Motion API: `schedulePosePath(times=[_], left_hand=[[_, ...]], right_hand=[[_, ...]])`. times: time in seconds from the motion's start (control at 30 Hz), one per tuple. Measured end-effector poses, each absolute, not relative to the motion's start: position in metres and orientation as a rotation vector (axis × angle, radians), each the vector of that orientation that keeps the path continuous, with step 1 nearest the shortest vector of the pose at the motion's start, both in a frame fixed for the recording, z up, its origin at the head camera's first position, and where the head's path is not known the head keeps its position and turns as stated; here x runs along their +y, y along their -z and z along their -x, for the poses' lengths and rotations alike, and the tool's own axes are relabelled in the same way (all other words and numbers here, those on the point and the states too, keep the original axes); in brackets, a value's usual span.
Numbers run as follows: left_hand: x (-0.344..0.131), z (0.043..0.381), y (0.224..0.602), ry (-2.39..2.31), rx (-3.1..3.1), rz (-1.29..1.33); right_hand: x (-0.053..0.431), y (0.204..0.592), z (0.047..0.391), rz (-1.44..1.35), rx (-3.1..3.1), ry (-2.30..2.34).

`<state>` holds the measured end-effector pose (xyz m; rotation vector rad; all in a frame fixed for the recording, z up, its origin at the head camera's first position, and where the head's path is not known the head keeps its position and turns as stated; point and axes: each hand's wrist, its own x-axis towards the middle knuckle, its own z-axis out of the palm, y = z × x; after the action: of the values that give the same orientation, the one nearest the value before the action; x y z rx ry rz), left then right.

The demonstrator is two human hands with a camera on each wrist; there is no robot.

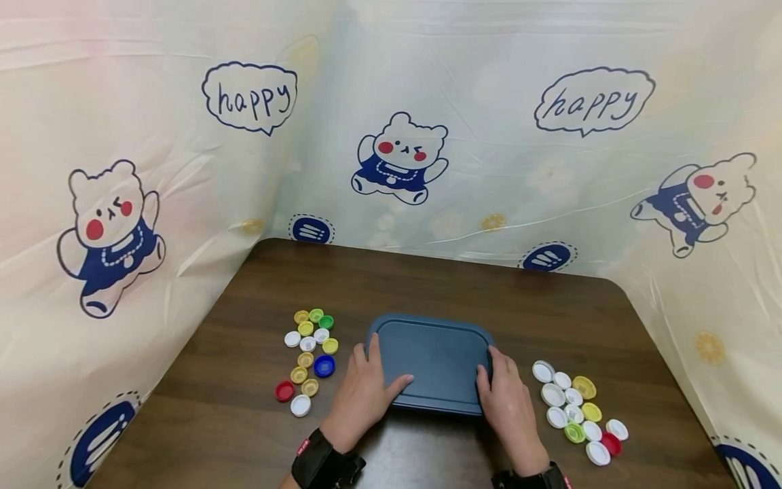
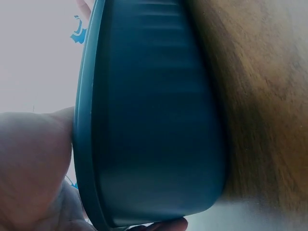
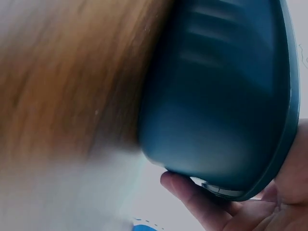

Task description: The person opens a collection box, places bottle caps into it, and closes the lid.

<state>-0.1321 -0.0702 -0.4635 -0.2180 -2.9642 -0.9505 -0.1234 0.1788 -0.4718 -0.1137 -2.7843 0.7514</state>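
Observation:
A dark blue lidded plastic box (image 1: 436,360) is in the middle of the wooden table, its lid facing up. My left hand (image 1: 362,390) grips the box's left side, thumb lying over the lid's front left corner. In the left wrist view, fingertips (image 2: 171,225) show against the box's side wall (image 2: 154,134). On the opposite side, my right hand (image 1: 508,401) holds the right edge, thumb along the rim. Fingers (image 3: 192,197) reach round the wall near a latch in the right wrist view.
Left of the box lie several loose bottle caps, among them a blue cap (image 1: 324,366) and a red cap (image 1: 284,390). Another spread, with a white cap (image 1: 598,453) and a yellow cap (image 1: 584,387), lies at the right. A printed cloth (image 1: 489,170) hangs around the table (image 1: 427,265).

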Motion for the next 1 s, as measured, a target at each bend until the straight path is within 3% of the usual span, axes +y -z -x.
schedulePosePath(times=[0.33, 1.0], left_hand=[[-0.0683, 0.1309, 0.46, 0.816, -2.958, 0.25], [-0.0736, 0.128, 0.4549, 0.763, -2.87, 0.298]], right_hand=[[0.1784, 0.4752, 0.124, 0.04, -2.648, -0.726], [0.1759, 0.4716, 0.1168, 0.186, -2.7, -0.891]])
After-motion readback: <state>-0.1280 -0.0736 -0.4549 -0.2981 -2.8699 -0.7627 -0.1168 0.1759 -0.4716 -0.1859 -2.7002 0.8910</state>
